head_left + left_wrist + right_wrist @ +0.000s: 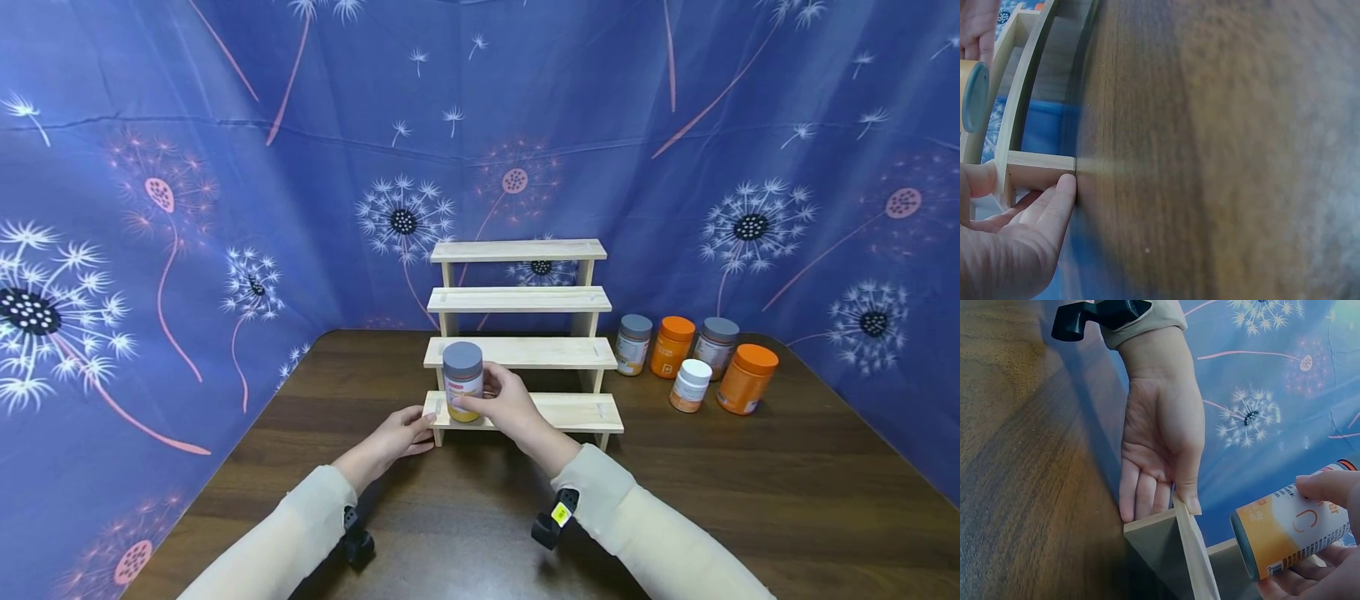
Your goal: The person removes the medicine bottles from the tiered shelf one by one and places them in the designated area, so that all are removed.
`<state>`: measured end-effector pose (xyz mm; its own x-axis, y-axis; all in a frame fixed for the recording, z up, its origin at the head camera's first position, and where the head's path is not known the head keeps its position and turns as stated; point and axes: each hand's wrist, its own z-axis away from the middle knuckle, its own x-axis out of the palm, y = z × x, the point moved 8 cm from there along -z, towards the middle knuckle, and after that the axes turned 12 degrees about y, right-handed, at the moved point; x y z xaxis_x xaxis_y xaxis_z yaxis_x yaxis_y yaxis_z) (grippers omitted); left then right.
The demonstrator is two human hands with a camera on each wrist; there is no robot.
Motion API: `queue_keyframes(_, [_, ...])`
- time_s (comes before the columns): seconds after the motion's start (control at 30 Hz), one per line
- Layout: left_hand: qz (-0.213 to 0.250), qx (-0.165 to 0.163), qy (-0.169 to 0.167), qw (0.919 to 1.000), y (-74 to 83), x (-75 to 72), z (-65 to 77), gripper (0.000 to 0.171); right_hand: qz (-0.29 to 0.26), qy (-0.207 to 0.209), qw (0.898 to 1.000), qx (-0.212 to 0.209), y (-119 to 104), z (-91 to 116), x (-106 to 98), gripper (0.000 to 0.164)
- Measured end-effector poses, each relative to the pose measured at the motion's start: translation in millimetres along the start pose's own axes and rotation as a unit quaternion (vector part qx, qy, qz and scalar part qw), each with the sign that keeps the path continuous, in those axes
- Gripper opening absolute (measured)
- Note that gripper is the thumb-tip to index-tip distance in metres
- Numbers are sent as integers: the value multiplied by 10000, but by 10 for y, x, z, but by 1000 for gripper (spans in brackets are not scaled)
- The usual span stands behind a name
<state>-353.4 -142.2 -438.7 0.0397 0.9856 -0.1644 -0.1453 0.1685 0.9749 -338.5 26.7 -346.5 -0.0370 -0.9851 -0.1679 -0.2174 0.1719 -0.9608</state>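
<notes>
My right hand [506,402] holds a supplement bottle [462,383] with a grey lid and a white and orange-yellow label. The bottle overlaps the left part of the lowest step of a pale wooden tiered stand [551,408] in the head view. Seen from the right wrist, thumb and fingers lie on opposite sides of the bottle [1291,525]. My left hand [401,435] grips the left end of that lowest step. Its thumb lies on the board and its fingers [1047,212] lie against the short leg below, as the left wrist view shows.
Several more bottles stand on the dark table [720,517] right of the stand: orange ones [746,379], grey-lidded ones [633,344] and a small white-lidded one [690,385]. A blue dandelion-print cloth [600,108] hangs behind and at the sides.
</notes>
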Motion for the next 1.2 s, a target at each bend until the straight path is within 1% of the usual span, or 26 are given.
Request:
queue_keyframes(0.37, [-10,-39,26,10000,-11,6,-6,45,-43,125,9998,156,3,14,-180,57])
queue_keyframes(0.77, [-29,-19,33,10000,-8,4,-10,45,-14,68,9996,277,98,-19,-362,59])
queue_keyframes(0.87, [-28,-3,19,10000,-16,7,-17,44,47,67,9995,302,106,-23,-413,60])
queue_keyframes(1.1, [6,-43,136,9999,-18,3,-34,42,180,153,9987,441,112,-42,-553,62])
queue_keyframes(1.2, [-21,-39,99,9999,-18,1,-40,43,263,186,9986,412,104,-44,-605,63])
